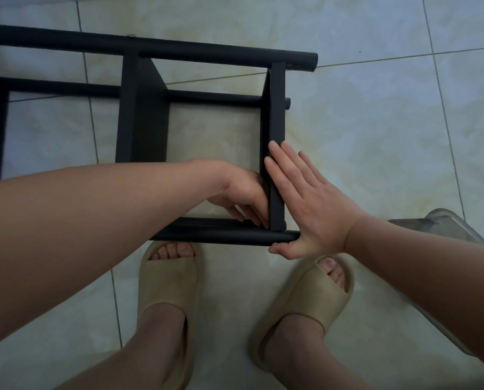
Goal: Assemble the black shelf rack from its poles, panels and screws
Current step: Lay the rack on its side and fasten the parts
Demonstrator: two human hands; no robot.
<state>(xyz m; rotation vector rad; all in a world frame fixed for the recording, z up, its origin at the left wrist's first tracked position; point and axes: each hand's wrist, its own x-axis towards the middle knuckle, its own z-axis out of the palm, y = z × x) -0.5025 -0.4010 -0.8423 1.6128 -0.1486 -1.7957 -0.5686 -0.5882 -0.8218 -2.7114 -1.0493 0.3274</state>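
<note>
The black shelf rack (139, 114) lies on its side on the tiled floor, poles running left to right, panels standing on edge. The end panel (276, 108) stands at the right, between the far pole (179, 50) and the near pole (224, 237). My right hand (311, 204) lies flat with straight fingers against the outer face of that end panel, thumb under the near pole's end. My left hand (243, 192) reaches inside the rack, fingers curled at the inner corner where the end panel meets the near pole. Whatever those fingers hold is hidden.
My two feet in beige slides (167, 291) stand right below the near pole. A clear plastic object (443, 223) lies on the floor at the right, partly behind my right forearm. Pale tiles (376, 108) surround the rack.
</note>
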